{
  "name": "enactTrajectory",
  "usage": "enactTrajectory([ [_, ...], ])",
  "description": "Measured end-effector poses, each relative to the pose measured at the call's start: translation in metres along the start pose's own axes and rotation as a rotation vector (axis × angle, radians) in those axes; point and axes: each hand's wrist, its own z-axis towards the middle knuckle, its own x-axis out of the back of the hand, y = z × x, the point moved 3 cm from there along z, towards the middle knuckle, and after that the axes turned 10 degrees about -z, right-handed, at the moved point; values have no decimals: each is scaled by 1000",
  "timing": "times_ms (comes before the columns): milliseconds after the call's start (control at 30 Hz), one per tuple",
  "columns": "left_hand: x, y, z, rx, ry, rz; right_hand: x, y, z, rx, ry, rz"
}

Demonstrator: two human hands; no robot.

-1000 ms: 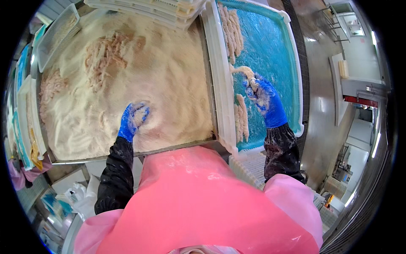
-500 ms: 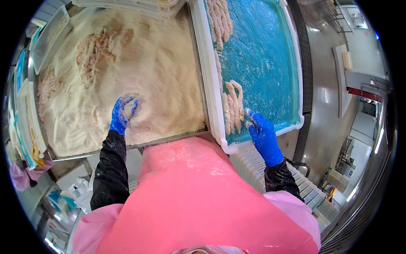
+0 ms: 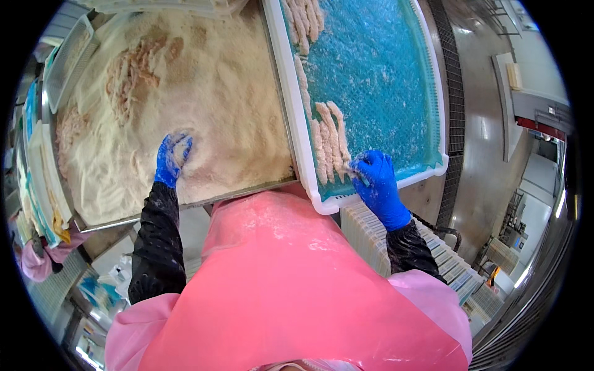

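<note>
My left hand (image 3: 172, 159), in a blue glove, rests in the pale crumbs (image 3: 229, 117) of a wide metal-edged tray. Its fingers curl round a pale, crumb-covered lump that I cannot make out clearly. On the right, my right hand (image 3: 376, 185), also gloved in blue, is closed with bent fingertips at the near end of a row of coated meat strips (image 3: 328, 139). A pale bit shows at those fingertips, mostly hidden by them. The strips lie side by side along the left edge of a white-rimmed tray (image 3: 292, 99) with a blue-green mesh bottom (image 3: 377, 80).
Uncoated pink meat strips (image 3: 133, 71) lie heaped in the crumbs. More coated strips (image 3: 303, 21) are at the far end of the mesh tray. A clear basket (image 3: 69, 65) stands at the far left. Stacked white trays (image 3: 365, 232) sit below my right arm.
The whole view has shifted a little, so the trays appear farther up and left. My right fingers have bent more beside the strips. My left fingers have drawn closer together in the crumbs.
</note>
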Motion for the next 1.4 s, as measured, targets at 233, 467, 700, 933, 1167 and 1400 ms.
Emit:
enactTrajectory([
  [233, -1, -2, 0, 9, -18, 30, -2, 27, -5, -310, 206, 509],
  [467, 15, -3, 7, -1, 3, -31, -14, 25, 1, -397, -56, 501],
  [700, 1, -14, -5, -131, -177, 61, 2, -100, 100, -128, 30, 827],
  [933, -1, -7, -21, -136, -104, 266, -185, -232, 276, 378, 228, 291],
  [1167, 66, 12, -62, 18, -69, 95, -285, -290, 279, 530, 84, 508],
  [1400, 88, 8, -52, 76, -262, -251, -254, -401, 373, 540, 299, 31],
])
